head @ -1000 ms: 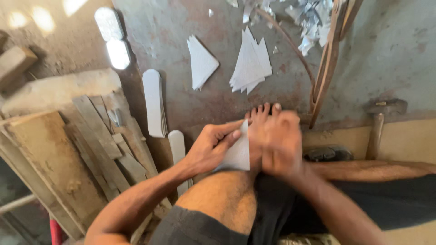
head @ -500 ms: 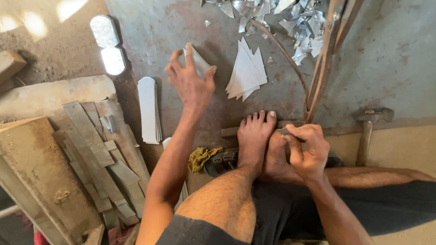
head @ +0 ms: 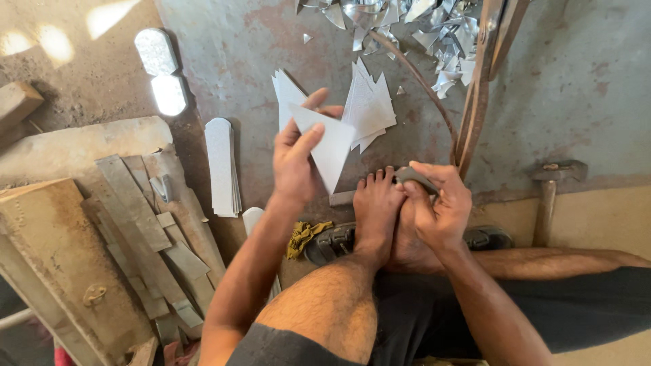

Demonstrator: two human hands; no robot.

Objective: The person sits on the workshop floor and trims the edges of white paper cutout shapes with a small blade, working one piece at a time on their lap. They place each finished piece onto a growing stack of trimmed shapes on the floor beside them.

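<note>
Pale triangular sheet piece [head: 330, 146] sits pinched in the left hand [head: 296, 159] above a fanned stack [head: 369, 105], while the right hand [head: 437, 210] closes on what seems a shear handle [head: 415, 177] beside the foot [head: 376, 207].

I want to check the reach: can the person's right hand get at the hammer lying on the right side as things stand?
Probably yes, once freed. The right hand grips a grey handle by the foot; nothing lies between it and the hammer.
</note>
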